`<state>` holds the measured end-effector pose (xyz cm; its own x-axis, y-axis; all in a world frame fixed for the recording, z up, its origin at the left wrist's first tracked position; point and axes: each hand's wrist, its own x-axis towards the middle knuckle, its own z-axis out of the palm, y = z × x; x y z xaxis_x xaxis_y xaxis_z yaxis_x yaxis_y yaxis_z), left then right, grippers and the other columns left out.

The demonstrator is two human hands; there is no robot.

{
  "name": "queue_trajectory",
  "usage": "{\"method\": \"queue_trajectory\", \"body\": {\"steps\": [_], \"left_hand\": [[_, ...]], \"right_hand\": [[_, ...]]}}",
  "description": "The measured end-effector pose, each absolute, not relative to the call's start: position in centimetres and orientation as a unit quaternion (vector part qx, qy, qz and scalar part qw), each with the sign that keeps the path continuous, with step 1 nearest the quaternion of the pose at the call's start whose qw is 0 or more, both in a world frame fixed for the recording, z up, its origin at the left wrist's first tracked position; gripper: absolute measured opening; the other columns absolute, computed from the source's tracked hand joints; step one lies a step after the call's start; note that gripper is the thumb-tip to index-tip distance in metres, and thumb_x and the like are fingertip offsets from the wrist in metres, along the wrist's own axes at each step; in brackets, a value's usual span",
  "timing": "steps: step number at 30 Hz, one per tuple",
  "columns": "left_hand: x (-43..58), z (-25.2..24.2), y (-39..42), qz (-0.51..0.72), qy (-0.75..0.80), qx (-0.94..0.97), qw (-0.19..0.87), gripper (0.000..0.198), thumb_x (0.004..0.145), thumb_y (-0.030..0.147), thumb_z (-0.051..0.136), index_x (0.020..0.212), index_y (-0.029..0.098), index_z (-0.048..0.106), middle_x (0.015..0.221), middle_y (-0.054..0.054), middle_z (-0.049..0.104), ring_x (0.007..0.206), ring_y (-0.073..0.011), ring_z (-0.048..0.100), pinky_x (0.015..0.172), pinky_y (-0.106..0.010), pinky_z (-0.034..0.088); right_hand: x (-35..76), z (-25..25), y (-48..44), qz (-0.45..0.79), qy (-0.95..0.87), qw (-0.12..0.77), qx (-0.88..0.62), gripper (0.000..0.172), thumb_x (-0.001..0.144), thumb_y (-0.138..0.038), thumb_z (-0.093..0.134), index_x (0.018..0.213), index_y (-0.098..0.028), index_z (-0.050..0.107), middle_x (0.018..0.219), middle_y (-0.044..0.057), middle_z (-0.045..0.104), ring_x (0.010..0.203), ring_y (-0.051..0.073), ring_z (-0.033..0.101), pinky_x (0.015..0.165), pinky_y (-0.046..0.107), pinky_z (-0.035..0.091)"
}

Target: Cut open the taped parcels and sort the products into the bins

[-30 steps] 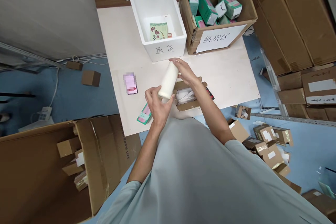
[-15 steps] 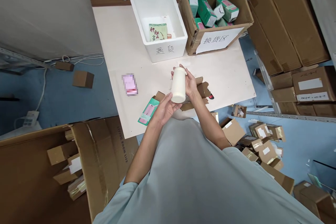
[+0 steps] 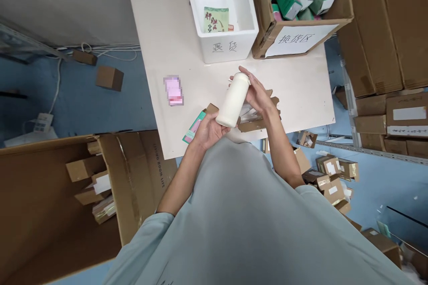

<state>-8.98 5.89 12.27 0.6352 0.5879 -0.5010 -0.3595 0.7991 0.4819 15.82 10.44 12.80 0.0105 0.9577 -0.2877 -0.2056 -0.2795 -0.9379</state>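
A cream bottle (image 3: 233, 100) with a cap and a small loop at its neck is held tilted over the table, its top leaning to the right. My left hand (image 3: 210, 132) supports its base, thumb along the side. My right hand (image 3: 258, 95) is around the capped end, some fingers hidden behind it. Just under the left hand lies a green and pink carton (image 3: 194, 128) with its brown flap open. Beneath the right wrist sits a torn brown cardboard box (image 3: 253, 125) with clear plastic in it.
A white foam box (image 3: 229, 49) holding a green booklet (image 3: 216, 18) stands at the table's back. Beside it, a cardboard box (image 3: 302, 41) contains several green cartons. A blurred pink item (image 3: 174, 91) lies left. Cardboard boxes (image 3: 329, 171) litter the floor; a large carton (image 3: 133, 187) stands lower left.
The bottle has gone from nearly upright in view to leaning right, and my right hand has shifted up toward its cap. The whole view has shifted, with the table's back now nearer the top edge.
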Motion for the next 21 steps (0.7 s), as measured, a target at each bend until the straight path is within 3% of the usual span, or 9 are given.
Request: {"method": "queue_trajectory", "body": {"steps": [4,8,13,18,21], "left_hand": [[-11.4,9.2,7.1,0.260,0.405,0.263,0.836,0.061,0.093,0.064,0.072,0.132,0.017,0.075,0.127,-0.016,0.084,0.108,-0.0326,0.084,0.088,-0.039,0.068],[-14.8,4.8,9.3,0.297,0.584,0.485,0.579,0.045,0.097,0.046,0.074,0.130,0.017,0.077,0.129,-0.016,0.083,0.123,-0.0323,0.079,0.115,-0.049,0.060],[-14.4,1.0,10.3,0.055,0.499,0.770,0.394,0.036,0.099,0.022,0.065,0.130,0.022,0.082,0.143,-0.016,0.079,0.138,-0.0403,0.069,0.123,-0.058,0.053],[-12.1,-1.2,9.6,-0.061,0.455,0.824,0.331,0.054,0.101,0.006,0.046,0.147,0.009,0.076,0.159,-0.029,0.065,0.167,-0.0449,0.043,0.137,-0.068,0.032],[-12.4,-2.2,9.4,-0.087,0.458,0.826,0.318,0.061,0.106,0.008,0.041,0.159,0.017,0.070,0.172,-0.026,0.055,0.177,-0.0472,0.024,0.135,-0.076,0.029]], "right_hand": [[17.7,11.9,10.5,0.566,-0.432,0.441,-0.547,0.082,0.099,-0.085,0.074,0.160,-0.031,0.071,0.161,0.007,0.074,0.157,0.034,0.063,0.128,0.059,0.058],[18.4,10.5,10.9,0.469,-0.460,0.461,-0.596,0.081,0.095,-0.082,0.081,0.154,-0.027,0.077,0.166,0.009,0.071,0.164,0.037,0.056,0.135,0.059,0.052],[18.9,9.8,11.4,0.415,-0.461,0.491,-0.611,0.079,0.098,-0.079,0.079,0.155,-0.025,0.076,0.170,0.009,0.067,0.169,0.038,0.050,0.137,0.059,0.050],[18.9,10.2,11.7,0.432,-0.446,0.504,-0.600,0.059,0.104,-0.066,0.079,0.151,-0.029,0.079,0.166,0.005,0.070,0.170,0.038,0.049,0.134,0.061,0.052],[18.4,10.3,11.7,0.441,-0.428,0.509,-0.602,0.054,0.103,-0.060,0.082,0.147,-0.029,0.081,0.163,0.006,0.072,0.170,0.039,0.050,0.133,0.061,0.054]]}}
